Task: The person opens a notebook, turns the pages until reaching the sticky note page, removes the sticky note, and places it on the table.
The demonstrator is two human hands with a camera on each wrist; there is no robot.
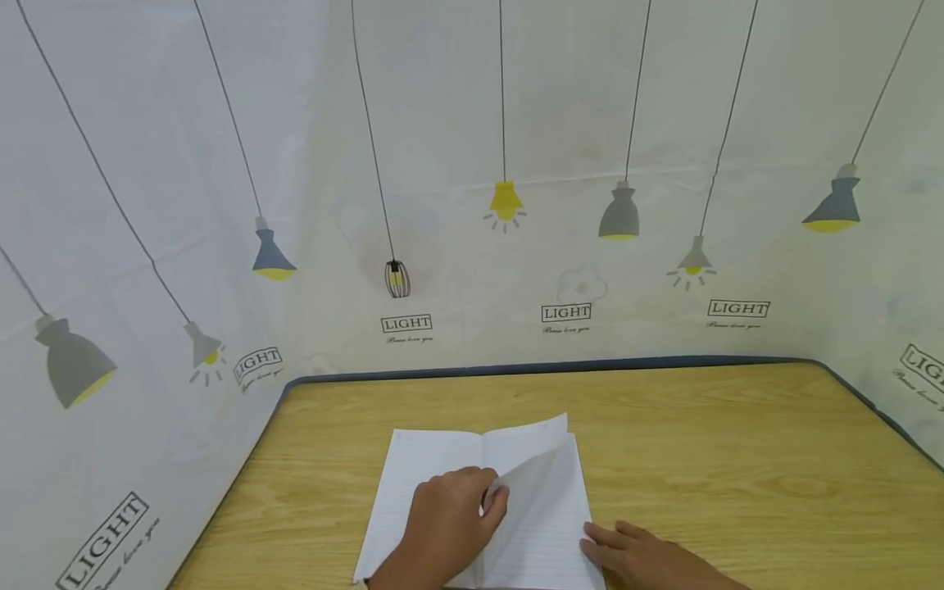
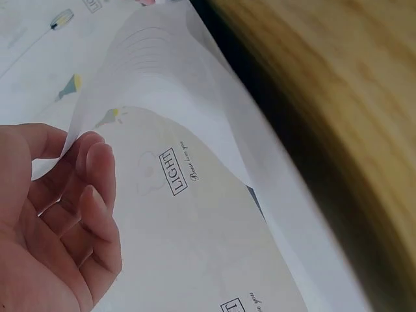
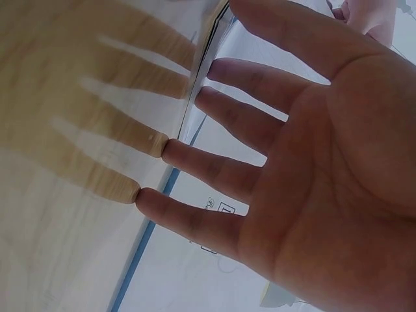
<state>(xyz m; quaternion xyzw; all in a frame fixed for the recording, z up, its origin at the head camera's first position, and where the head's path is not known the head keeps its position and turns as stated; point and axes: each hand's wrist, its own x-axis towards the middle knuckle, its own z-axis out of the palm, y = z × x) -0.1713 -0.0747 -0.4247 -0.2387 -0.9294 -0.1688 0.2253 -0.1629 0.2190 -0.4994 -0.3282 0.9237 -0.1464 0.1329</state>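
Observation:
A lined notebook (image 1: 553, 533) lies spread on the table, its right half partly covered by a raised page (image 1: 527, 479). My left hand (image 1: 453, 516) is over the middle of the notebook and pinches that page between thumb and finger. In the left wrist view, the page (image 2: 175, 84) bends upward from the left hand (image 2: 62, 221). At the notebook's right edge is my right hand (image 1: 645, 557), its fingers touching the edge. The right wrist view shows this hand (image 3: 305, 156) with fingers spread and straight, fingertips against the tabletop and the notebook's edge (image 3: 214, 32).
The wood-grain table (image 1: 737, 459) extends to both sides of the notebook and behind it. A dark blue edge (image 1: 472, 371) borders the tabletop. Pale sheeting (image 1: 472, 287) printed with lamps and "LIGHT" labels surrounds it at the back and sides.

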